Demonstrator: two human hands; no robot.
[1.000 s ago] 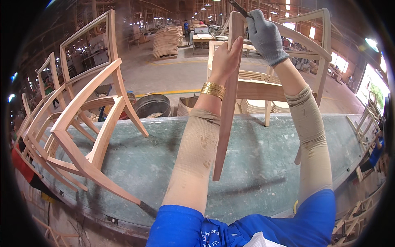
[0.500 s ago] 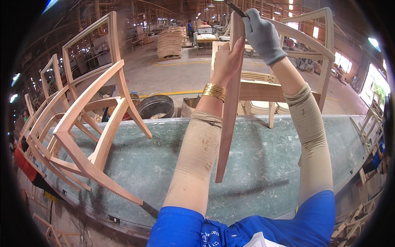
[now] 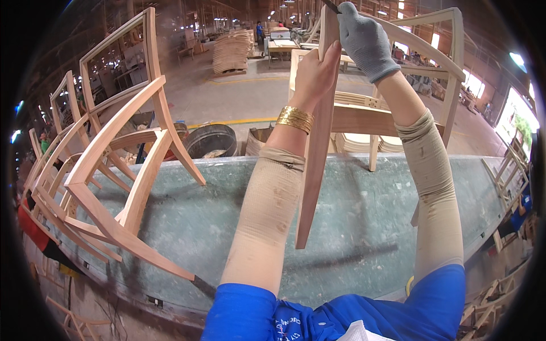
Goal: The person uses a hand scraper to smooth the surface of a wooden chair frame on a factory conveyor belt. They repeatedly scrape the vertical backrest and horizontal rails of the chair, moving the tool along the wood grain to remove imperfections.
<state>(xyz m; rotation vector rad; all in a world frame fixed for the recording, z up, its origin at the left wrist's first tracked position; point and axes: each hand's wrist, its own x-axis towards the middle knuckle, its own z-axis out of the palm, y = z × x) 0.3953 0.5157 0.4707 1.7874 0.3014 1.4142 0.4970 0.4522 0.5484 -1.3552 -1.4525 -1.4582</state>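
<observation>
My bare left hand [image 3: 314,77], with gold bracelets at the wrist, is closed round a long wooden chair leg [image 3: 318,170] that stands nearly upright in front of me. The leg appears to belong to a pale wooden chair frame [image 3: 364,116] on the green-topped workbench [image 3: 239,221]. In a grey glove, my right hand [image 3: 367,45] is closed at the leg's upper end. It grips a dark, flat, bar-shaped tool [image 3: 331,7], whose exact kind I cannot make out. The tool lies against or close beside the top of the leg.
Several unfinished wooden chairs [image 3: 116,182] stand along the bench's left side. Behind the bench are a dark round tub [image 3: 211,141] and stacks of curved wooden parts [image 3: 232,51]. A person in red [image 3: 40,227] is at the left edge, another in blue [image 3: 520,210] at the right.
Both hands have shifted slightly up in the view, still on the chair leg and tool. The left-hand chairs appear a little further left, as the view has moved slightly.
</observation>
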